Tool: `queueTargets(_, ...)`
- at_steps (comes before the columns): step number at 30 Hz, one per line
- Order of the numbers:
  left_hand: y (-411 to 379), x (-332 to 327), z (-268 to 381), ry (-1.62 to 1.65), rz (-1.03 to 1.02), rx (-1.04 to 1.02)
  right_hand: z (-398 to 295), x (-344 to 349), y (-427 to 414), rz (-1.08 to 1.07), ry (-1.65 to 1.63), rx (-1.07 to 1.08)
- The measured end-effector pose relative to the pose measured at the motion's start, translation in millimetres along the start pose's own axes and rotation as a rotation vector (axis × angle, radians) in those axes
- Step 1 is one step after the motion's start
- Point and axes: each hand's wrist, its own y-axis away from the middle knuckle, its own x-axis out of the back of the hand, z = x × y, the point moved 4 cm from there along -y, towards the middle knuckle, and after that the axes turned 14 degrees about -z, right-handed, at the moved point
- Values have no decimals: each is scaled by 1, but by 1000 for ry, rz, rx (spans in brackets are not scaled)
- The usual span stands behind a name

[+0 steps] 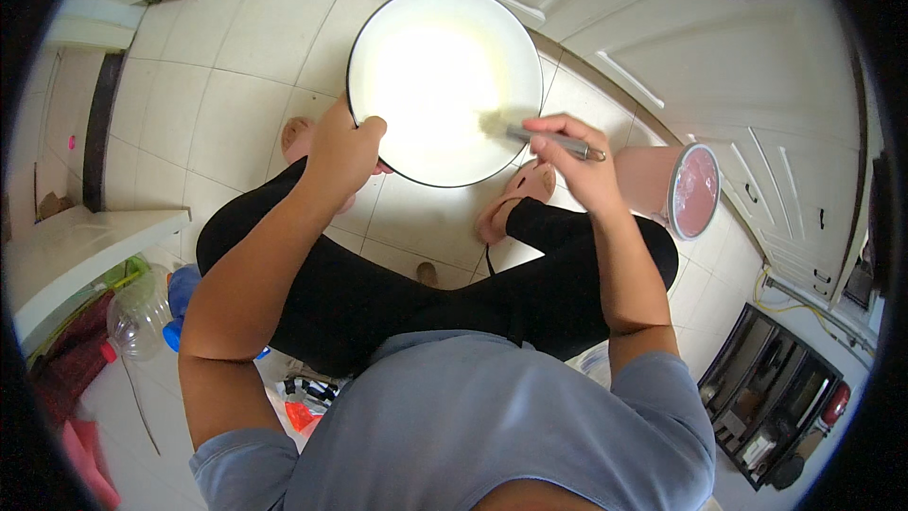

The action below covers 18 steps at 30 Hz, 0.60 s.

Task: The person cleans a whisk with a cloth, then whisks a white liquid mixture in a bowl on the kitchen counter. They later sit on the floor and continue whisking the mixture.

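A white bowl with a dark rim [447,181] is held up above the tiled floor, over and between my feet. My left hand [355,145] grips its lower left edge, thumb over the rim. In my right hand [576,156] is the metal handle of a whisk [543,140], at the bowl's lower right edge. The whisk's head is blurred and lies inside the bowl. The bowl's inside is glaringly bright with a faint yellowish tint, so I cannot tell exactly what it holds.
A pink bin [647,177] with a lined opening stands right of my right hand, by white cabinets [695,35]. Plastic bottles [140,312] lie at the left below a white ledge [92,248]. A black rack [770,397] holds items at lower right.
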Motion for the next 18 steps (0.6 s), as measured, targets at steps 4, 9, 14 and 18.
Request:
queueTargets(4,-4,2,-5,15,-21,25,-5,6,-5,166,91,91)
queueTargets(9,-7,3,-10,50,36,-54,-2,0,1,22,3,-31)
queueTargets(14,-4,3,-2,-59,-15,22,-1,-4,0,-32,-16,-74)
queueTargets(18,-2,5,4,-115,-33,24,-18,4,-2,136,313,144)
